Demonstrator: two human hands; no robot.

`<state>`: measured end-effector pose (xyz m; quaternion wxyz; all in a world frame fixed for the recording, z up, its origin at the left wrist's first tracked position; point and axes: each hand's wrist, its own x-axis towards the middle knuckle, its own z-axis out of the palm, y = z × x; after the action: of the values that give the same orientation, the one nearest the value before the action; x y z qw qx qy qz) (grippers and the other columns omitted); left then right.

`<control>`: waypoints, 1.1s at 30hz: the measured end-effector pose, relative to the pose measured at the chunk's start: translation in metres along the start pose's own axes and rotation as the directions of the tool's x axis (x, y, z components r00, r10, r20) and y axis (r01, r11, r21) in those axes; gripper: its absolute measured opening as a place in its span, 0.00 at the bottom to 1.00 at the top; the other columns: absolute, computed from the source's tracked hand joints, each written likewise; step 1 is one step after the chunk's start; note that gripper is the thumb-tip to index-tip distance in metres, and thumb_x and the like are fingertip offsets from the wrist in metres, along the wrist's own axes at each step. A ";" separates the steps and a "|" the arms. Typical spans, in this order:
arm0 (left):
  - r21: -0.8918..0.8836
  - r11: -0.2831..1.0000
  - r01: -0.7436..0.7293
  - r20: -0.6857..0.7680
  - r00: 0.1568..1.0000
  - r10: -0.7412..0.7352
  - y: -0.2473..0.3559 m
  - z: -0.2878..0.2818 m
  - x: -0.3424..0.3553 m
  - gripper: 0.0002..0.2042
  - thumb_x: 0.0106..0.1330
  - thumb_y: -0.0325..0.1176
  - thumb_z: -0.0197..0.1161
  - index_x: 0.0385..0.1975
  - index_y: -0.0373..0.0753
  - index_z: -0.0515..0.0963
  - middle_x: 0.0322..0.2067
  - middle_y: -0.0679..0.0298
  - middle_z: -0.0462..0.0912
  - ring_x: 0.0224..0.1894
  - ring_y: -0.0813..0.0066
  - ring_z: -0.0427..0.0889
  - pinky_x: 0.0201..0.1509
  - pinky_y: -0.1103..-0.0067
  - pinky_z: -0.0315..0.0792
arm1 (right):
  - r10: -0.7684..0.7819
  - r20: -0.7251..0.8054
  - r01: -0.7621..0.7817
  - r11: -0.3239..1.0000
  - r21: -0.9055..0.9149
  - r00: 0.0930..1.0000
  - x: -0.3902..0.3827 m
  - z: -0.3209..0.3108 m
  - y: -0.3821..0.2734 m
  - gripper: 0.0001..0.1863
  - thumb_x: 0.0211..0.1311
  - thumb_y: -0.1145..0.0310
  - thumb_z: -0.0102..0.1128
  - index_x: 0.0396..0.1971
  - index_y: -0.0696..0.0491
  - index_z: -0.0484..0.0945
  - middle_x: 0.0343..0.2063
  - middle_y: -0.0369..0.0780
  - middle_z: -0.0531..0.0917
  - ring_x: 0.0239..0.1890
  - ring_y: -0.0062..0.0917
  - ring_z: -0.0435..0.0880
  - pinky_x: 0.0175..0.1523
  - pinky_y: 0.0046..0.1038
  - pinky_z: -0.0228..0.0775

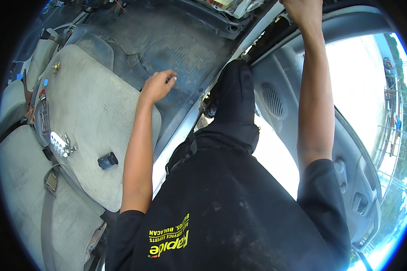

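Over the front edge of the grey cloth seat [95, 104], my left hand [163, 86] hovers near the dusty vehicle floor, fingers loosely curved with nothing clearly in them. My right hand [302, 11] reaches up to the top edge beside the door frame [264, 31]; its fingers are out of frame, so what it holds is hidden. On the seat lie a small dark container [107, 160], a shiny perforated metal piece with fittings [61, 144], a brass fitting [56, 67] and a small blue item [45, 82].
The open door panel [280, 81] with its speaker grille curves along the right. My dark-clad leg [233, 95] stands in the doorway. A seatbelt buckle [50, 183] lies at left. Dashboard parts and wires [226, 9] show at top. Bright outdoor scenery fills the far right.
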<state>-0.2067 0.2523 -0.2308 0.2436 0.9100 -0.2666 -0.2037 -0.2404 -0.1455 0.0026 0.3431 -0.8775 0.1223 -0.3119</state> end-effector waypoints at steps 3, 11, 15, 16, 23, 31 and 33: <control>0.012 1.000 -0.011 0.012 1.000 0.011 0.002 -0.001 0.001 0.17 0.83 0.40 0.64 0.61 0.38 0.88 0.54 0.52 0.95 0.55 0.53 0.94 0.61 0.61 0.84 | -0.147 -0.148 0.131 0.985 -0.115 0.978 -0.002 -0.002 0.008 0.12 0.69 0.67 0.70 0.36 0.64 0.88 0.26 0.50 0.90 0.30 0.29 0.91 0.40 0.36 0.81; 0.022 0.999 0.035 0.058 0.998 -0.036 0.008 -0.004 0.000 0.16 0.82 0.39 0.63 0.61 0.40 0.89 0.56 0.51 0.94 0.60 0.50 0.93 0.67 0.58 0.83 | -0.007 -0.192 0.027 0.994 0.106 0.981 -0.034 0.003 -0.009 0.12 0.75 0.68 0.66 0.40 0.62 0.91 0.27 0.40 0.92 0.30 0.20 0.89 0.39 0.28 0.80; 0.037 0.998 0.043 0.052 0.998 -0.045 0.010 -0.004 0.000 0.16 0.82 0.39 0.63 0.61 0.40 0.89 0.56 0.52 0.94 0.60 0.51 0.93 0.66 0.58 0.83 | 0.156 -0.050 -0.136 0.950 0.281 0.987 -0.049 0.002 0.004 0.12 0.75 0.68 0.66 0.37 0.62 0.89 0.28 0.41 0.93 0.29 0.21 0.89 0.37 0.27 0.80; 0.039 0.998 0.048 0.054 0.997 -0.050 0.011 -0.004 -0.001 0.16 0.82 0.39 0.63 0.61 0.40 0.89 0.56 0.52 0.94 0.60 0.51 0.93 0.66 0.58 0.84 | 0.251 0.039 -0.248 0.900 0.358 0.967 -0.048 -0.001 0.009 0.12 0.75 0.68 0.66 0.37 0.62 0.89 0.28 0.41 0.93 0.28 0.22 0.90 0.36 0.27 0.81; 0.079 0.995 0.055 0.066 0.996 -0.060 0.011 -0.004 -0.001 0.16 0.82 0.40 0.63 0.61 0.40 0.89 0.57 0.52 0.94 0.61 0.51 0.93 0.67 0.58 0.83 | -0.248 -0.301 0.272 0.961 0.041 0.921 -0.079 0.036 0.019 0.10 0.74 0.67 0.73 0.42 0.60 0.90 0.33 0.45 0.95 0.36 0.26 0.94 0.45 0.31 0.84; 0.114 0.993 0.009 0.072 0.997 -0.017 0.008 -0.001 -0.001 0.16 0.83 0.41 0.64 0.61 0.40 0.88 0.55 0.51 0.95 0.56 0.50 0.94 0.62 0.59 0.84 | -0.185 -0.296 0.213 0.975 0.063 0.937 -0.111 0.044 0.034 0.09 0.73 0.69 0.74 0.47 0.57 0.90 0.38 0.46 0.95 0.39 0.28 0.95 0.50 0.29 0.85; 0.127 0.992 0.019 0.065 0.997 -0.028 0.009 -0.001 -0.002 0.16 0.83 0.41 0.64 0.61 0.40 0.88 0.55 0.52 0.95 0.57 0.51 0.94 0.63 0.59 0.84 | -0.343 -0.277 0.355 0.935 -0.007 0.898 -0.113 0.053 0.035 0.09 0.72 0.71 0.74 0.47 0.57 0.88 0.40 0.46 0.94 0.39 0.34 0.95 0.49 0.31 0.85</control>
<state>-0.2113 0.2477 -0.2244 0.1740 0.9193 -0.2762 -0.2197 -0.2946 -0.0946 -0.1033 0.2805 -0.8258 0.0028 -0.4893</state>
